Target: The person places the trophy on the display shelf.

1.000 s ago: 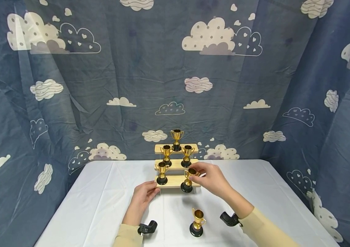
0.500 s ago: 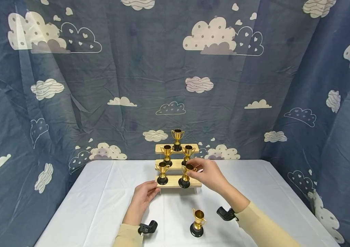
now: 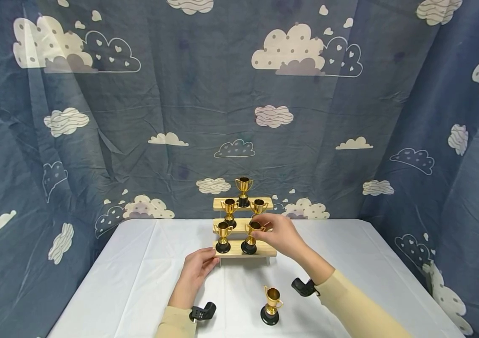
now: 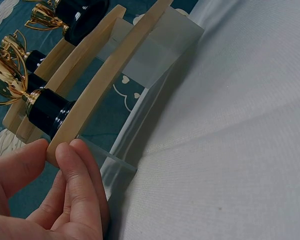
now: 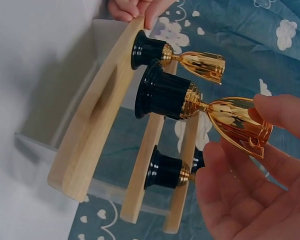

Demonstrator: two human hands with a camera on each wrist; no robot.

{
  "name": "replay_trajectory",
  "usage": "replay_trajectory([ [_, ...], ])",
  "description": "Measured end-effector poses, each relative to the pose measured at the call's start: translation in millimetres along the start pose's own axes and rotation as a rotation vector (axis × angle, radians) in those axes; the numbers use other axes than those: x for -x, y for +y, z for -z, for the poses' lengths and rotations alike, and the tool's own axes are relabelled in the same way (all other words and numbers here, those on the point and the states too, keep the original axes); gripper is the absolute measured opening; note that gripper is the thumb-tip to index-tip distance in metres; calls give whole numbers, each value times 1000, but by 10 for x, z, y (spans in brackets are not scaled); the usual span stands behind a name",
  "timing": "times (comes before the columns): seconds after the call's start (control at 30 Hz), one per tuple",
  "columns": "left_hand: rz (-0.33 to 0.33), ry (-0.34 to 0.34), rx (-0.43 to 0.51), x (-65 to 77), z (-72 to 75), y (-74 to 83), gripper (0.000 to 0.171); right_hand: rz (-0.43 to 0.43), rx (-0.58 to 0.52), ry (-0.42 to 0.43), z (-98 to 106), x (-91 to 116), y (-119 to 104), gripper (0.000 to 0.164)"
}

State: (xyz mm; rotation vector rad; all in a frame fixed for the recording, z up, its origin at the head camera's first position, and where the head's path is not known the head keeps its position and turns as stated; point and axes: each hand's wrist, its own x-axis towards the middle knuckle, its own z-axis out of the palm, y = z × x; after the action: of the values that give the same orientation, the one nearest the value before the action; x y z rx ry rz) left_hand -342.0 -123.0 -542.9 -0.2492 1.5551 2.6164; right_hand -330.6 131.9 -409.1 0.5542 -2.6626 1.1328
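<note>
My right hand (image 3: 279,234) pinches a small gold trophy cup (image 5: 165,95) with a black base by its bowl. That trophy is upright over the lowest step of a three-tier wooden display stand (image 3: 237,254); in the right wrist view its base hangs a little off the board. At the step's left end, thumb and fingers of my left hand (image 4: 65,190) pinch the board's edge. Beside the held trophy, another trophy (image 3: 223,239) stands on the same step. Two stand on the middle step, the right one (image 3: 259,205) partly hidden by my right hand, and one (image 3: 243,190) on top.
One more gold trophy (image 3: 270,305) stands on the white tablecloth (image 3: 146,263) in front of the stand. Clear supports (image 4: 155,45) hold up the boards. A blue cloud-print curtain (image 3: 205,108) hangs behind and at both sides.
My right hand has carried its trophy left and slightly back, from the lowest step's front right corner to over the board. The left hand has kept its place.
</note>
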Motion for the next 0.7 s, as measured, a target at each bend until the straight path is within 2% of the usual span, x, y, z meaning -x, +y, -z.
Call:
replay_trajectory([
  [0.7,12,5,1,8,-4,12,41,19,69,-48,-179,-181,-7,33],
])
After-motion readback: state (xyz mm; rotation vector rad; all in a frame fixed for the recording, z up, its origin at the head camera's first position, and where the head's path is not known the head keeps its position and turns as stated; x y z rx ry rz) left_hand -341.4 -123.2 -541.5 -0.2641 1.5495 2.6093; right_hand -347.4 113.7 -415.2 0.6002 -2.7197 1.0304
